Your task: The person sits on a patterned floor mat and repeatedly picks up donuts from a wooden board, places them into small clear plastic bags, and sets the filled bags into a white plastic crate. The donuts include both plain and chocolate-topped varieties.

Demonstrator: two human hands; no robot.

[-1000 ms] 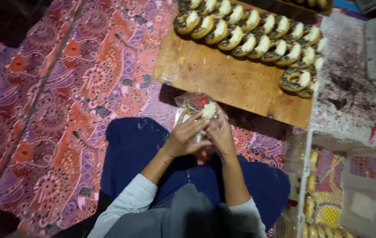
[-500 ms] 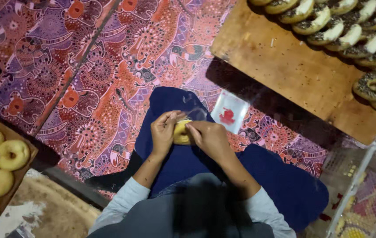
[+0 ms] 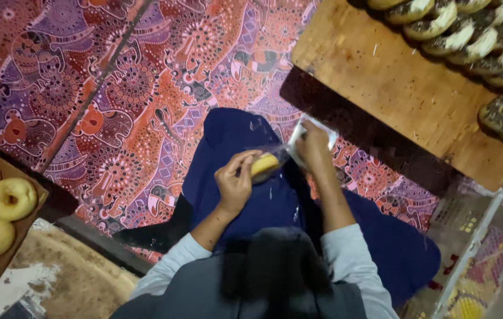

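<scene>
Floor: patterned mat (image 3: 116, 100) in red, orange and purple, covering ten to twelve o'clock.
Furniture: bare wooden board (image 3: 393, 94) at one o'clock.
Lower left: worn tan surface (image 3: 68, 283), possibly concrete.
Light: dim, warm.

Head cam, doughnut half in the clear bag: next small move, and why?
Probably push the doughnut the rest of the way into the clear plastic bag. The left hand pinches the doughnut at the bag's mouth, over the lap, while the right hand has a grip on the bag's far end. The doughnut seems only partly inside, though glare on the plastic makes that hard to judge.
</scene>
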